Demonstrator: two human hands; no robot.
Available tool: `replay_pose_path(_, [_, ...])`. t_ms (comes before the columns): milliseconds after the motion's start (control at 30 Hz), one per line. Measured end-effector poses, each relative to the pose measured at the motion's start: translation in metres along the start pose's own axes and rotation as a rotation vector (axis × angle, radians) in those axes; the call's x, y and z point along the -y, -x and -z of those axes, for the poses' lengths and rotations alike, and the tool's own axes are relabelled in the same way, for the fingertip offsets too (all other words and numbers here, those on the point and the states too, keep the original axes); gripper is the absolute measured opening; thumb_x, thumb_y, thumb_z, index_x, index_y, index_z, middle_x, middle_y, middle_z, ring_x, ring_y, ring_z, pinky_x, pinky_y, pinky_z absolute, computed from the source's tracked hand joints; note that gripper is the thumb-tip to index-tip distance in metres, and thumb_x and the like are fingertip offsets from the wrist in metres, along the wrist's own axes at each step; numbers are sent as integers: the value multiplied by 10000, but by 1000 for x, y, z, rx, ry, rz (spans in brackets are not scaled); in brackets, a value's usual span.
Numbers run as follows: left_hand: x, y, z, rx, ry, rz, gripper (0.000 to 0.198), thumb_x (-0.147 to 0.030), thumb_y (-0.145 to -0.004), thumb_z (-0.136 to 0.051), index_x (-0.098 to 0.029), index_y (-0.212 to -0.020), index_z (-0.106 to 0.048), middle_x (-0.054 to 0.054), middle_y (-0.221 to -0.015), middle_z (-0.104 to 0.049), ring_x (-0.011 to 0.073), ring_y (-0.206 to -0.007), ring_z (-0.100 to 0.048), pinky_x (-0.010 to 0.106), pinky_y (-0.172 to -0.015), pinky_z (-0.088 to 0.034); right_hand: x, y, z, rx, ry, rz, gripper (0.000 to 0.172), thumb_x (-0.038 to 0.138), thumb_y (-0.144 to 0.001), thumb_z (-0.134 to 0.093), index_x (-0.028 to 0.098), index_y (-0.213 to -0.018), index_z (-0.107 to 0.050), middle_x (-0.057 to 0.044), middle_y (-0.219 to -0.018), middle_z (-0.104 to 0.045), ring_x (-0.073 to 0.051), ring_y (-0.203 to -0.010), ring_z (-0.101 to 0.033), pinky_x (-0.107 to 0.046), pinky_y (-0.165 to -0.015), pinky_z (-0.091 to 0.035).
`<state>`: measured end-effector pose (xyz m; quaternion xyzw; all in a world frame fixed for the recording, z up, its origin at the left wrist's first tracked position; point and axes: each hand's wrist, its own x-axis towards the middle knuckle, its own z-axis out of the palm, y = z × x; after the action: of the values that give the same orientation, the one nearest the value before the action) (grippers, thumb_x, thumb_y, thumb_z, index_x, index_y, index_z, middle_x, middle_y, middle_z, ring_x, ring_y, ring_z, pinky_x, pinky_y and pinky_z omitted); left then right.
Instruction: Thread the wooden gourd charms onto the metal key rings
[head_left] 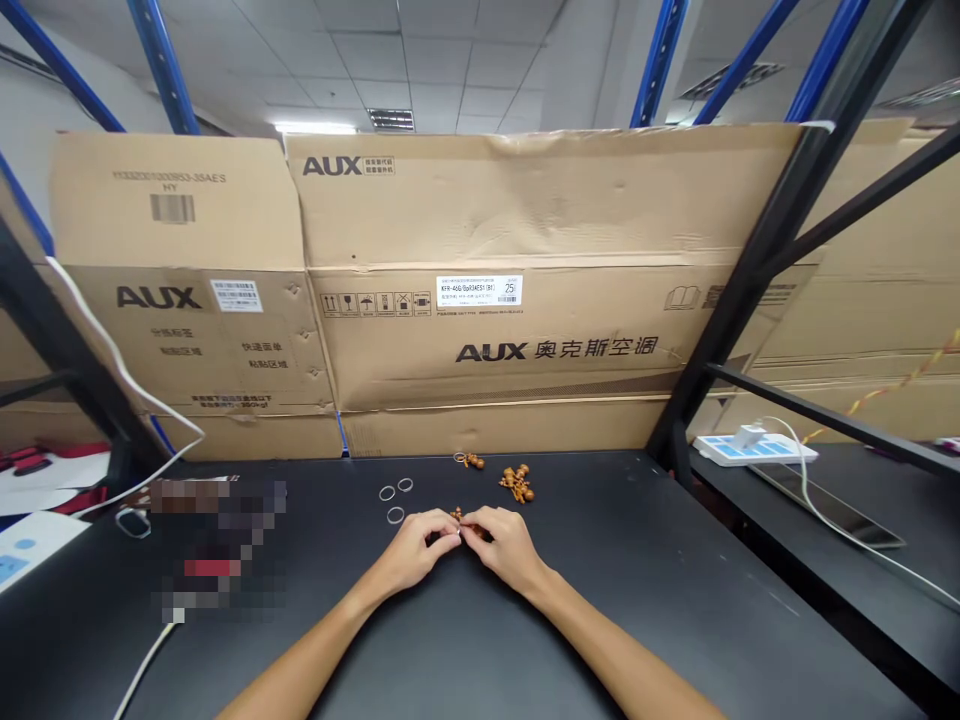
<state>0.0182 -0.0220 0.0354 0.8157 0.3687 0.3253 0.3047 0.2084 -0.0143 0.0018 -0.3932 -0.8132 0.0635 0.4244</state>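
Observation:
My left hand (421,548) and my right hand (506,548) meet at the middle of the black table, both closed in a pinch. A tiny silvery piece, apparently part of a key ring (458,533), shows between the fingertips. A small brown beaded charm (457,513) peeks out just behind them, and more brown shows under my right fingers; the fingers hide most of it. Three loose metal rings (395,523) lie left of my hands. Beyond my hands lie a brown charm (472,461) with a ring beside it and a small pile of brown charms (517,485).
Cardboard panels (487,380) stand along the back of the black table (585,620). At the left are a pixelated area, a white cable (146,655) and papers. Beyond a black frame post (739,300) at the right sit a power strip (754,450) and a dark flat device (832,510).

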Motion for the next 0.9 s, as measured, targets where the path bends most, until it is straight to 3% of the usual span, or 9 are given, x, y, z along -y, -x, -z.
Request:
replay_pose_path(233, [2,0,-1,-43,-26,22,233,-313,-881,-536,-182,-718,-638,40,-1001,-629,151,-832,-594,242,-693,-455,-1,-1,4,59,9,-2,137,254,-877,-538,213,-862,-668,-25,-766,-670,-144,-657,-594,-257,-655,-450])
replay_pose_path(367, [5,-1,-4,-73,-85,40,287,-317,-879,-535,-177,-642,-618,35,-984,-611,152,-828,-590,258,-743,-461,1,-2,7,129,31,65,140,256,-890,-529,209,-922,-657,-27,-742,-648,-161,-686,-565,-279,-664,-437])
replay_pose_path(533, [6,1,-4,-77,-137,33,267,-307,-901,-480,-187,-728,-644,54,-1045,-591,166,-857,-586,291,-792,-471,-3,-3,6,168,88,46,155,229,-904,-513,214,-977,-649,-39,-806,-641,-173,-749,-548,-297,-699,-428])
replay_pose_path(733, [5,2,-5,-35,-189,-11,267,-317,-889,-523,-186,-678,-622,55,-1038,-581,184,-930,-563,330,-882,-440,0,-2,6,243,115,110,142,199,-897,-506,210,-946,-638,-44,-837,-614,-175,-766,-531,-300,-699,-412])
replay_pose_path(900, [8,3,-7,-25,-193,-40,276,-310,-907,-503,-187,-689,-619,60,-1047,-575,187,-958,-552,334,-887,-440,1,-1,6,229,90,153,122,176,-898,-499,207,-913,-616,-43,-853,-604,-168,-762,-527,-296,-710,-412])
